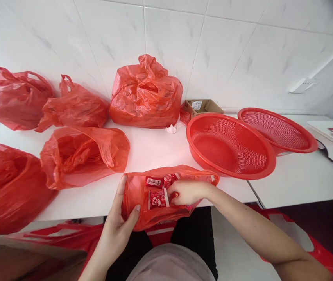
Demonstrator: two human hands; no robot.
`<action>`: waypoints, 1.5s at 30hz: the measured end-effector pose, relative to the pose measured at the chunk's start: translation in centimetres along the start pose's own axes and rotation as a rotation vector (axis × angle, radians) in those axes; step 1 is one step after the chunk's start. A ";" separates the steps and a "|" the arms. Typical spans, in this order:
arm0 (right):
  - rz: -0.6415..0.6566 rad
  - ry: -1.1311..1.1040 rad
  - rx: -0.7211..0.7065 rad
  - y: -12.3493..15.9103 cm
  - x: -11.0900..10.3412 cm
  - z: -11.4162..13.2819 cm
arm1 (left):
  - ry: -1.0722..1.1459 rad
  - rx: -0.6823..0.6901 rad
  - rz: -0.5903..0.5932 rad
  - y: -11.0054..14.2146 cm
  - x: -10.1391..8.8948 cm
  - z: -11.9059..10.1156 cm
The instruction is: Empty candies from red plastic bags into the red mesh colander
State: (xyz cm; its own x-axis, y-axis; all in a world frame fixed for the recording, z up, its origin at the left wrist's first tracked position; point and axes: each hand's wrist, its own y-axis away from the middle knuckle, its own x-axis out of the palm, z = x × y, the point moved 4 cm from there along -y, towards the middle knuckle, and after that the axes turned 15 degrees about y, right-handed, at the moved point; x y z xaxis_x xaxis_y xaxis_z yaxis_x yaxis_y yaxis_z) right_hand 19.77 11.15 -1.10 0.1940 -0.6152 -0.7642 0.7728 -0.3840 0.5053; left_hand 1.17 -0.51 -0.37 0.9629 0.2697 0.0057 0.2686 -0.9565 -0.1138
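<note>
A red plastic bag [137,203] lies open on the white table's front edge, with several red-and-white wrapped packets [157,199] inside it. My left hand [115,228] grips the bag's near rim between thumb and fingers. My right hand [187,192] reaches into the bag from the right, its fingers curled on a small red packet [174,196]. The lower part of that packet is hidden behind the fingers. Other contents of the bag may lie out of sight under the plastic.
Several bulging red plastic bags [145,95] stand along the white tiled wall [166,31] and at the left. Two red perforated basins [228,146] sit to the right, beside a small cardboard box [203,107]. A flat white device [330,144] stands at the far right.
</note>
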 end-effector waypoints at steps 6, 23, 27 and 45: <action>-0.131 0.017 0.301 1.1 -0.1 -1.8 | -0.009 0.023 0.012 -0.1 -0.1 0.5; -0.331 0.002 0.321 0.7 -1.8 -3.2 | -0.019 0.088 0.067 -3.8 0.9 0.4; -0.567 -0.217 0.220 0.9 -3.4 -2.8 | 0.004 0.087 0.127 -4.4 1.6 -0.1; -0.755 0.433 0.578 10.4 -5.2 -2.1 | 0.017 -0.173 0.085 -2.1 -3.1 0.4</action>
State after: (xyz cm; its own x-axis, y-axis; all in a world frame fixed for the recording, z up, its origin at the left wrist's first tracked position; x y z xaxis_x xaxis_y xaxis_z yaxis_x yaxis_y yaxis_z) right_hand 28.06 11.82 7.24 0.0693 0.1772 -0.9817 0.3990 -0.9069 -0.1355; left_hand -2.36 0.73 -0.52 0.9822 0.1870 0.0198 0.1857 -0.9809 0.0575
